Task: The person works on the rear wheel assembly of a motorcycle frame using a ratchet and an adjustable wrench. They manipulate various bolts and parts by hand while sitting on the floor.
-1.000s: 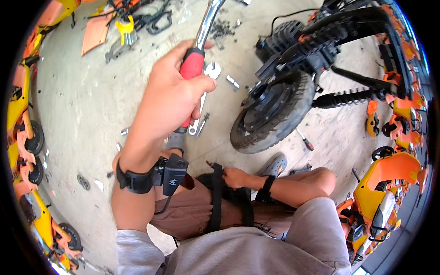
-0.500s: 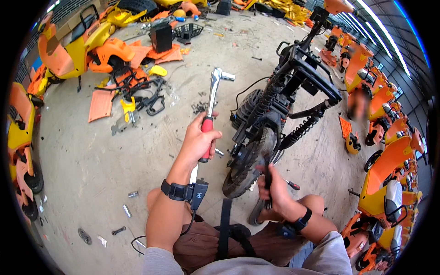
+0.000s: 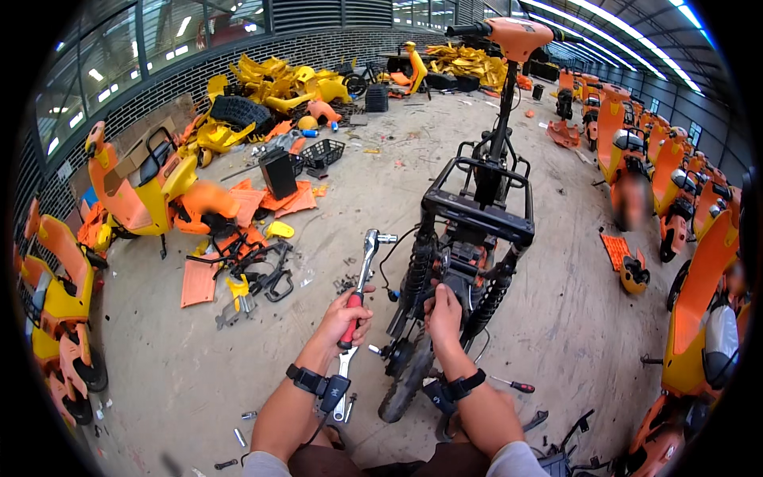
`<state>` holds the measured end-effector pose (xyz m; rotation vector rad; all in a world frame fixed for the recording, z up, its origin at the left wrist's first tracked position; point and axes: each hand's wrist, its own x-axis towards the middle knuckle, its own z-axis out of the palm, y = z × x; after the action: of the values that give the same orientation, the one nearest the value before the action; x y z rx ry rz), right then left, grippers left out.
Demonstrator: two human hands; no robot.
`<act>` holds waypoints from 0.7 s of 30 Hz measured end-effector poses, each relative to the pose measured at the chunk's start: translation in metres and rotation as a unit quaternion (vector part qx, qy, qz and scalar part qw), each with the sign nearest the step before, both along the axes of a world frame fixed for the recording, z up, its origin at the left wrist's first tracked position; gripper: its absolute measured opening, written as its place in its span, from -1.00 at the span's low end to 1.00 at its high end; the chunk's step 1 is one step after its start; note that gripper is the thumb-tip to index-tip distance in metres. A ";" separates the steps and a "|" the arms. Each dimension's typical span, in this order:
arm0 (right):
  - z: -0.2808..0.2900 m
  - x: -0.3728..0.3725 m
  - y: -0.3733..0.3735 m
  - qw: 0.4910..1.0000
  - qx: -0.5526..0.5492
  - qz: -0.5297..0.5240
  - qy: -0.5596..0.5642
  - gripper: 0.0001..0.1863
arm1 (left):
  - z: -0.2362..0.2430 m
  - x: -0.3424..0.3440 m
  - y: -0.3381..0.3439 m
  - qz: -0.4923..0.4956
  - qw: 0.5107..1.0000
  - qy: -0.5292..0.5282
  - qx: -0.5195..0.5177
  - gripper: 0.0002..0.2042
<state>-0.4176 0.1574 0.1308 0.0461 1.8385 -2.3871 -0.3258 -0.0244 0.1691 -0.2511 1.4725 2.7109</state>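
My left hand (image 3: 346, 322) is wrapped round the red grip of the ratchet wrench (image 3: 369, 254), which stands head up to the left of the stripped scooter frame (image 3: 477, 212), its socket (image 3: 387, 238) pointing right. My right hand (image 3: 443, 318) is at the frame's near end, above the wheel (image 3: 407, 381); its fingertips look bunched together, but I cannot tell whether they pinch anything or touch the frame. To handle this well, I judge the left grip should be firm and the socket swung clear of the left shock absorber (image 3: 417, 274), with the right hand well out from the steel head's path. Far to the left, an open black crate (image 3: 323, 151) rests near a black box (image 3: 277, 172); from here I cannot make out what the crate holds, nor whether the box has anything inside.
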 end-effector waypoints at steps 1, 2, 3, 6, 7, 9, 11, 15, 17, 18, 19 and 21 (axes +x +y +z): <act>0.002 -0.004 0.001 1.000 -0.009 0.006 -0.024 -0.62 | 0.002 -0.009 -0.001 -0.002 1.000 -0.016 -0.017 -0.49; 0.004 -0.007 0.003 0.999 -0.018 0.013 -0.048 -0.61 | 0.002 -0.015 -0.001 -0.008 1.000 -0.015 -0.016 -0.49; 0.008 -0.008 0.006 0.997 -0.027 0.016 -0.072 -0.61 | -0.001 -0.020 -0.002 -0.017 1.000 -0.014 -0.013 -0.48; 0.006 -0.015 0.010 0.996 -0.017 0.014 -0.082 -0.60 | -0.011 -0.031 0.001 -0.035 0.999 -0.006 0.002 -0.46; 0.003 -0.015 0.012 0.996 -0.013 0.013 -0.087 -0.60 | -0.012 -0.034 0.003 -0.037 0.999 -0.007 -0.003 -0.46; 0.004 -0.018 0.014 0.996 -0.009 0.014 -0.086 -0.59 | -0.009 -0.041 0.003 -0.041 0.999 -0.011 -0.012 -0.47; 0.003 -0.022 0.015 0.997 0.011 0.013 -0.071 -0.59 | -0.011 -0.045 0.003 -0.053 0.998 -0.005 -0.014 -0.48; -0.002 -0.025 0.007 0.997 0.067 0.012 -0.023 -0.57 | -0.012 -0.048 -0.006 -0.068 0.997 -0.002 -0.035 -0.47; -0.011 -0.030 0.004 0.994 0.107 0.006 0.003 -0.57 | -0.006 -0.048 -0.008 -0.077 0.996 -0.001 -0.053 -0.45; -0.013 -0.030 0.003 0.994 0.104 0.000 0.018 -0.58 | -0.003 -0.049 -0.011 -0.080 0.994 0.001 -0.067 -0.45; -0.015 -0.030 0.001 0.994 0.102 -0.005 0.033 -0.58 | -0.001 -0.050 -0.014 -0.084 0.993 0.003 -0.082 -0.44; -0.017 -0.031 -0.004 0.994 0.099 -0.021 0.046 -0.59 | 0.003 -0.051 -0.019 -0.089 0.991 0.001 -0.103 -0.44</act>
<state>-0.4484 0.1533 0.1143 -0.0069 2.1304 -2.2601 -0.3772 -0.0438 0.1719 -0.1166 1.6878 2.4247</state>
